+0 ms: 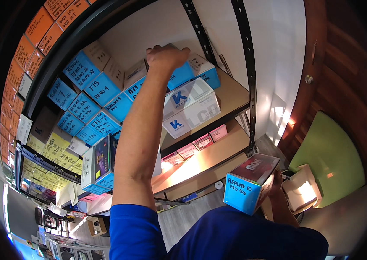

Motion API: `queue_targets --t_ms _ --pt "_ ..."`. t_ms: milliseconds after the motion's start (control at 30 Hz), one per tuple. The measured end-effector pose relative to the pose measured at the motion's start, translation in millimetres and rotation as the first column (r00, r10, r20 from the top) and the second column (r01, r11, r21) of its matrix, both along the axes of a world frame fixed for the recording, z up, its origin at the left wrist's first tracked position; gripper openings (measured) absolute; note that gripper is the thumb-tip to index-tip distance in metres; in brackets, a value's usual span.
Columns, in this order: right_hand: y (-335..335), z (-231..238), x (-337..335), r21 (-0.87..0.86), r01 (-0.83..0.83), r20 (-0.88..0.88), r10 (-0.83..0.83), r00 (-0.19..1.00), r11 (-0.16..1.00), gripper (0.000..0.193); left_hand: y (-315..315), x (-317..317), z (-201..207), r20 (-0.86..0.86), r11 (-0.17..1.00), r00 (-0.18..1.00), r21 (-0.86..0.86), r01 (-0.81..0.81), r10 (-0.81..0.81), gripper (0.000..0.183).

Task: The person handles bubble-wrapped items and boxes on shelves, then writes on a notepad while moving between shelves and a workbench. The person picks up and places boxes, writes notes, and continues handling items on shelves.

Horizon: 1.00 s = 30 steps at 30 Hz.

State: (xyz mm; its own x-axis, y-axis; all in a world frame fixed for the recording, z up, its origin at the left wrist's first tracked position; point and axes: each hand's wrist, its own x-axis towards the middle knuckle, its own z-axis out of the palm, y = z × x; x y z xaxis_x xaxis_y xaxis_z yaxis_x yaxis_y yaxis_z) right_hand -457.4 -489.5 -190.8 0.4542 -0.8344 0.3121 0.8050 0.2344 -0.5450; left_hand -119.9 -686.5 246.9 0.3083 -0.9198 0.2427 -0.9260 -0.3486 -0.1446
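Observation:
My left arm stretches up to the shelf, with my left hand [167,57] over the top of the back row of boxes. Its fingers curl down at the far side; what they grip, if anything, is hidden behind the hand. Just beneath it are blue-fronted boxes [181,76], and in front of those two white boxes [192,106] with a blue letter mark lie stacked. Lower right, my right hand [274,184] holds a carton [244,190] with a blue label end and a dark printed top. Its fingers wrap the carton's right side.
Stacked blue-labelled boxes [104,89] fill the shelf's left, with yellow-labelled boxes [55,149] below and orange ones [40,26] beyond. Black metal posts [246,56] frame the shelf. Pink-labelled boxes [187,150] line the lower shelf. At right are an opened carton [302,188], a green panel [330,164] and a wooden door [343,65].

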Motion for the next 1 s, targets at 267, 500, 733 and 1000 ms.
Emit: queue_targets --t_ms 267,500,733,1000 --pt "-12 0 10 0.032 0.002 0.109 -0.006 0.994 0.999 0.085 8 22 -21 0.295 0.989 0.955 -0.15 0.003 0.042 0.069" --pt "-35 46 29 0.14 0.004 0.274 -0.043 0.961 0.99 0.079 167 -58 -11 0.098 0.233 0.279 -0.332 0.914 -0.955 0.076" --pt "-46 133 58 0.033 0.036 0.236 -0.043 0.971 0.999 0.071 263 -89 -56 0.07 0.313 0.317 -0.058 0.948 -0.946 0.111" --pt "-58 178 83 -0.072 -0.161 0.237 0.174 0.956 0.984 0.068 258 -65 -37 -0.009 0.339 0.352 -0.288 0.895 -0.936 0.11"
